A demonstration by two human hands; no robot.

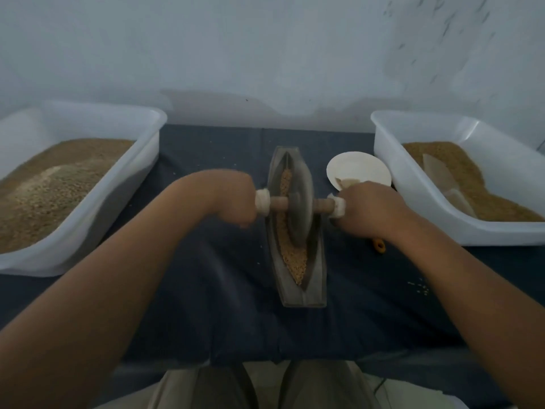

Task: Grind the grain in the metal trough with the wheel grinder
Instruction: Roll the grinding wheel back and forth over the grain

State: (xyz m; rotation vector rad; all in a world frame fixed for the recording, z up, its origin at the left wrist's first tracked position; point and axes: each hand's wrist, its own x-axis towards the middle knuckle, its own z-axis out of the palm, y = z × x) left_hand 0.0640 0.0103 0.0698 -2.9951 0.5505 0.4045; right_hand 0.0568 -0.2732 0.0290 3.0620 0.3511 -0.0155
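The left hand (233, 199) and right hand (368, 205), both curled tight, are gripping the wheel grinder (298, 208) by its ends, keeping it upright. Grain (295, 258) at the metal trough's (306, 296) 6 o'clock end is seemingly lying unground.

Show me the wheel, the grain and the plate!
wheel (299, 187): head view, on the disc's flat face, upper half.
grain (295, 261): head view, on the heap at the end nearer the person.
plate (356, 166): head view, on its bare white middle.

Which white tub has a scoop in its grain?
The right-hand tub, beside the plate: a pale scoop lies in it. The left tub holds only grain.
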